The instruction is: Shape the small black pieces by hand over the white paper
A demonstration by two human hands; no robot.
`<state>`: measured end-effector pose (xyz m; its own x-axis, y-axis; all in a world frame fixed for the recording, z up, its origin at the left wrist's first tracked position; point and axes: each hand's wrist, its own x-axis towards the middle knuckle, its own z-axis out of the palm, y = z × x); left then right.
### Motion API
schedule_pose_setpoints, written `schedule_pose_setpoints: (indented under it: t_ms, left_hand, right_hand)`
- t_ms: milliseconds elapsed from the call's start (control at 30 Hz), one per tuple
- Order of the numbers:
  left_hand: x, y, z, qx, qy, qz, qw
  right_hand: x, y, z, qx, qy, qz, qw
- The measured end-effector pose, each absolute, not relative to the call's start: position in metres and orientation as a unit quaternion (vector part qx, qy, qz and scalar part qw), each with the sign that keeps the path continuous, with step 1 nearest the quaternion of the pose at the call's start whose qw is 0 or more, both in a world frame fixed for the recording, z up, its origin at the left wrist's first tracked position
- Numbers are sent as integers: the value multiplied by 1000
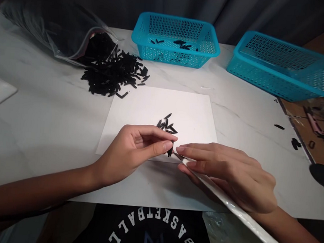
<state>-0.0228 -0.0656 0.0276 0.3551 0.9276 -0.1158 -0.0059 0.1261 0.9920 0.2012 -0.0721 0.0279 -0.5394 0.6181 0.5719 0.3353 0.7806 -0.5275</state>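
Tabletop [66, 129]: pale with faint grey veining, and from where I stand it runs back to a dark curtain [229, 14] hanging in folds.
White sheet [193, 112]: flat in front of the person, both hands working over its near edge.
Left hand [128, 149]: thumb and fingertips pinched narrowly on a slim black piece [170, 149], which stands nearly upright over the sheet's near part.
Right hand [236, 172]: closed round a long white tool [228, 201], its shaft slanting down towards the lower right; the dark, pointed tip is right by the held piece, though I can't tell whether they touch.
Loose pieces [167, 125]: a small scatter of black slivers on the sheet, just beyond the left fingertips.
Dark heap [112, 72]: many more like them, spilling from the mouth of a clear plastic bag [56, 34] at back left.
Middle basket [167, 56]: blue, with latticed walls, a few black pieces inside.
Right basket [266, 81]: also blue, set at an angle near the table's far right corner.
Right edge: stray slivers [296, 144] on the table, a black oval [322, 175] near them, and a pink-handled tool [315, 124] on the brown surface [304, 125] beyond.
Black clothing [153, 229]: "BASKETBALL" in white letters, below the table's near edge.
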Motion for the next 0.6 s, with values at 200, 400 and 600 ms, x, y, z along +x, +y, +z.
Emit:
schedule_pose_setpoints:
  t_ms: [200, 400, 600]
  left_hand:
    - [-23, -66, 20, 520, 410, 367, 653]
    - [-23, -65, 19, 523, 412, 371, 648]
    - [-24, -65, 18, 517, 412, 373, 651]
  right_hand:
    - [197, -75, 35, -291, -863, 180, 372]
    - [202, -73, 27, -272, -869, 166, 379]
    - [198, -73, 31, -280, -870, 166, 371]
